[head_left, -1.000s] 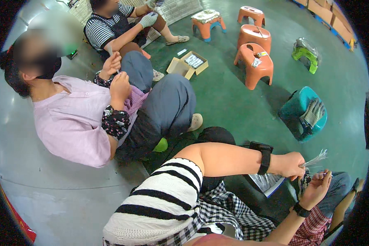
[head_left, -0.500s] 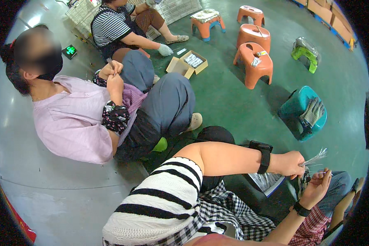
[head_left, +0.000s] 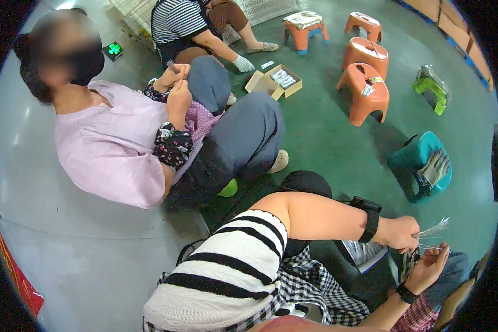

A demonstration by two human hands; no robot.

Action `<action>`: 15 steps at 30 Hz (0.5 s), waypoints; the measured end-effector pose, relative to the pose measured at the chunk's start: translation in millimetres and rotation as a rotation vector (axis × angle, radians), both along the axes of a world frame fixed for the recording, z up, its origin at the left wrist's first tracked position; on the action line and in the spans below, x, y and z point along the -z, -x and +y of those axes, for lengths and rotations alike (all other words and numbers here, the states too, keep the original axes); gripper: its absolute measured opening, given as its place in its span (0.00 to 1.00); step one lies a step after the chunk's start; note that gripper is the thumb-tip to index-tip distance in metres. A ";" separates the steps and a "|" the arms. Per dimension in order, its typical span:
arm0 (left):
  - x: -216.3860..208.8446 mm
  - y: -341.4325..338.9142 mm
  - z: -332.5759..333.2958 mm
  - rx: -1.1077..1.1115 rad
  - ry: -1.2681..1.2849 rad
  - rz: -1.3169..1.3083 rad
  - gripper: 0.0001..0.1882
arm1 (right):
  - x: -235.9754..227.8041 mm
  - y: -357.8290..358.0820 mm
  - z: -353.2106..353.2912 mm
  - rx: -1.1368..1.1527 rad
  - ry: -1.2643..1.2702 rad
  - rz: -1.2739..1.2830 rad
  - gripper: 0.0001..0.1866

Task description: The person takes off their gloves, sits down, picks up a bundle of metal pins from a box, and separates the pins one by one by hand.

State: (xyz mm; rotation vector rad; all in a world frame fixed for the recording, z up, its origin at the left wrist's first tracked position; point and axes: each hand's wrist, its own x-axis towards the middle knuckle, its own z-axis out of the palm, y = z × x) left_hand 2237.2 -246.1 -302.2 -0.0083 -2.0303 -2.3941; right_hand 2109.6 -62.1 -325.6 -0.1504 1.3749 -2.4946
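Toward the right edge, my left hand (head_left: 401,232) is closed around a bundle of thin silvery strands (head_left: 436,227), whose loose ends fan out to the right. Just below it, my right hand (head_left: 429,266) pinches one or a few strands that stretch across from the bundle. The two hands are close together but apart. Beneath my left forearm lies a shallow tray or packet (head_left: 365,255) of silvery pieces, partly covered by my arm and clothing. The exact kind of strand is too fine to make out.
A co-worker in a pink top (head_left: 116,138) sits at my left, holding a thin bundle. Beyond, a gloved person (head_left: 177,25) sits near an open carton (head_left: 293,88). Orange stools (head_left: 365,110), a teal stool (head_left: 440,182) bearing gloves, and a green stool (head_left: 429,88) stand on the floor.
The whole view has shifted, so surroundings appear farther right. My left hand still grips the bundle and my right hand still pinches strands, with little movement between them.
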 end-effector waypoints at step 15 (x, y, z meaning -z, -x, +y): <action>-32.4 -63.8 -5.8 -0.175 0.139 0.083 0.09 | -10.8 -29.9 -15.1 -0.279 0.190 0.010 0.11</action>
